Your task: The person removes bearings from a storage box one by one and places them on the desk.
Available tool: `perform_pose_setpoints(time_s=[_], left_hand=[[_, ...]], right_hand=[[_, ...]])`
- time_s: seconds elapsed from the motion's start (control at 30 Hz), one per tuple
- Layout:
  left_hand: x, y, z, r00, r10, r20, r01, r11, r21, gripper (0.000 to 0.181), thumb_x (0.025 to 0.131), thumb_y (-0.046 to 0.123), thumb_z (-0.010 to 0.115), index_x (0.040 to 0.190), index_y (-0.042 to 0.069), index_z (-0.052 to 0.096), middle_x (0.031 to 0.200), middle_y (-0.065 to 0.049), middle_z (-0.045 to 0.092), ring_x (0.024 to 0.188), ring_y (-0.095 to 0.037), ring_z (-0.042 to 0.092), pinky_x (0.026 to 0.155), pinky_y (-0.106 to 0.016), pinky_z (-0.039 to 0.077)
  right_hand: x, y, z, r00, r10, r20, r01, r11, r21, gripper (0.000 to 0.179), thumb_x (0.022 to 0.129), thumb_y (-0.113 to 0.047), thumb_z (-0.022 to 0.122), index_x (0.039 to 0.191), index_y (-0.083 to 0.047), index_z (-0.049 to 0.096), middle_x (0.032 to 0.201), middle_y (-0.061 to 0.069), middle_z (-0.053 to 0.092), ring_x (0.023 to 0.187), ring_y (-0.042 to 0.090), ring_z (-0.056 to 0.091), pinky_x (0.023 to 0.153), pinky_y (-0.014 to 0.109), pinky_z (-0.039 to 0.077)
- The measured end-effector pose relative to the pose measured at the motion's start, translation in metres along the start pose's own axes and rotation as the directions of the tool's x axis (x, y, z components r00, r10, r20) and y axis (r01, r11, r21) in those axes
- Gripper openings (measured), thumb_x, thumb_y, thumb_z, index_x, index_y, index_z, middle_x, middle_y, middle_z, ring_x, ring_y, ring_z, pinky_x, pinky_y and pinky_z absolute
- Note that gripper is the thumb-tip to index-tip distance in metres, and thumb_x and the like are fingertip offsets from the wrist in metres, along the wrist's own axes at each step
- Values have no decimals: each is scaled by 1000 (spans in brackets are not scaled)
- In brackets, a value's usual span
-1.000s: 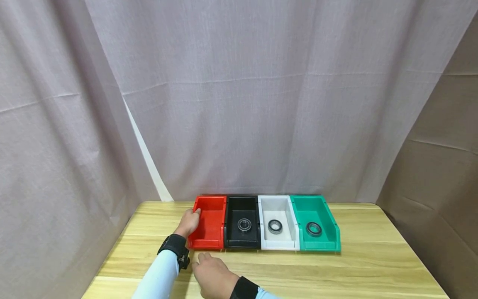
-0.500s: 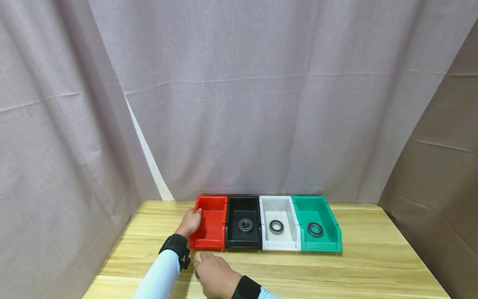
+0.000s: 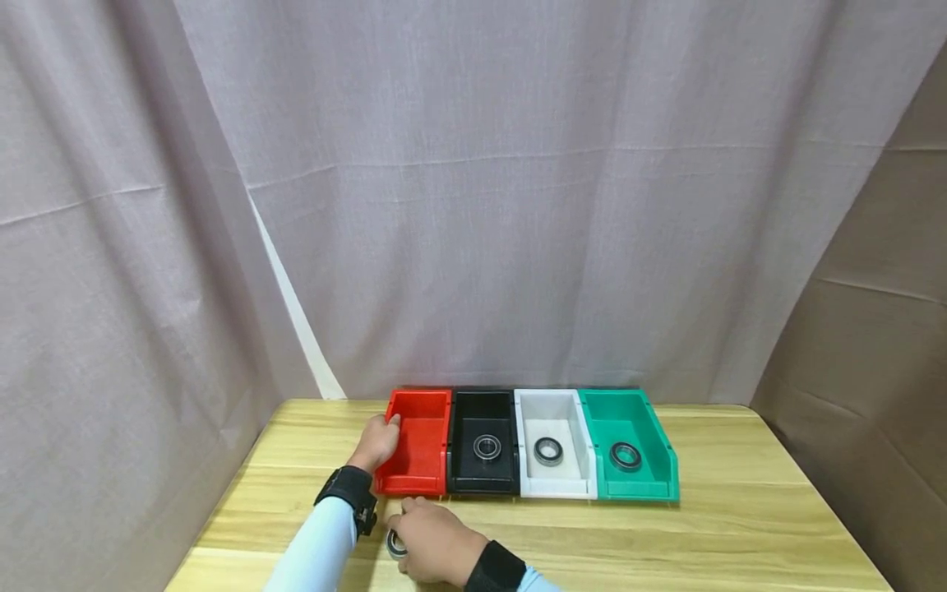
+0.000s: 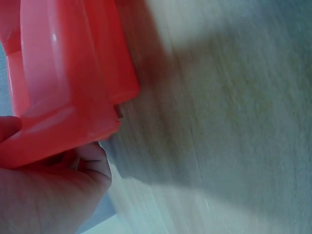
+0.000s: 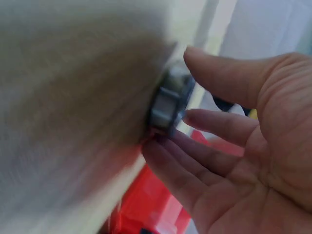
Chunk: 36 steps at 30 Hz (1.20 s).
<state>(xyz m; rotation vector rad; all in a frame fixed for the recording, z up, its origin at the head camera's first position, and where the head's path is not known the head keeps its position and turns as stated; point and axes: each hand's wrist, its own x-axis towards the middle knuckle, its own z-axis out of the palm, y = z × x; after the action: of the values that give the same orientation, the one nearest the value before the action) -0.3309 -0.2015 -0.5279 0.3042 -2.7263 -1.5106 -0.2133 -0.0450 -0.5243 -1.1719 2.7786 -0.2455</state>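
Observation:
My left hand grips the left side wall of a red plastic bin, thumb over the rim. In the left wrist view, curled fingers show under the edge of the red bin. In front of that bin, my right hand holds a ball bearing close over the table. The right wrist view has thumb and fingertips around the edge of this metal bearing. Part of the bearing is hidden by the hand in the head view.
Beside the red bin stand a black bin, a white bin and a green bin, each with one bearing inside. They sit on a wooden table, with a grey curtain behind.
The right hand has shifted slightly right and turned, so that more of the bearing shows at its fingers. The left hand stays on the red bin.

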Motion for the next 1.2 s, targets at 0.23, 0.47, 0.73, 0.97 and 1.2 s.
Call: perform_pose_setpoints(time_s=[0.23, 0.47, 0.73, 0.97, 1.2], left_hand=[[-1, 1, 2, 993, 18, -114, -4, 992, 124, 35, 106, 22, 55, 116, -10, 64, 101, -24, 70, 85, -32, 63, 76, -41, 54], [-7, 2, 8, 898, 248, -363, -127, 937, 327, 49, 96, 25, 72, 132, -7, 65, 127, -30, 72, 113, -48, 62, 104, -57, 48], [-32, 23, 22, 828, 465, -313, -314, 847, 428, 55, 96, 34, 74, 137, 0, 63, 134, -22, 70, 124, -42, 58, 106, -56, 40], [-68, 40, 47, 855, 482, -191, -380, 833, 402, 62, 95, 38, 74, 141, -2, 61, 139, -21, 68, 131, -42, 56, 110, -57, 43], [-97, 48, 64, 864, 500, -63, -430, 797, 424, 67, 101, 42, 67, 146, -6, 55, 145, -23, 61, 137, -41, 51, 112, -57, 42]], right_hand=[[-18, 19, -22, 988, -21, -154, 23, 1000, 14, 35, 88, -39, 84, 116, -19, 76, 93, -8, 65, 85, 5, 57, 73, 23, 50], [-37, 58, -47, 929, 19, -369, -49, 996, -72, 44, 98, -43, 74, 131, -14, 74, 121, 1, 73, 113, 17, 64, 103, 37, 56], [-55, 103, -55, 874, 191, -447, -196, 980, 35, 62, 99, -48, 73, 147, -10, 63, 143, 11, 67, 139, 32, 57, 120, 53, 44], [-72, 125, -50, 857, 232, -461, -244, 969, 34, 69, 100, -46, 73, 151, -3, 58, 151, 19, 63, 145, 38, 53, 123, 56, 39], [-79, 135, -45, 832, 294, -470, -301, 952, 63, 71, 97, -46, 76, 149, -1, 59, 150, 21, 61, 144, 41, 53, 123, 58, 39]])
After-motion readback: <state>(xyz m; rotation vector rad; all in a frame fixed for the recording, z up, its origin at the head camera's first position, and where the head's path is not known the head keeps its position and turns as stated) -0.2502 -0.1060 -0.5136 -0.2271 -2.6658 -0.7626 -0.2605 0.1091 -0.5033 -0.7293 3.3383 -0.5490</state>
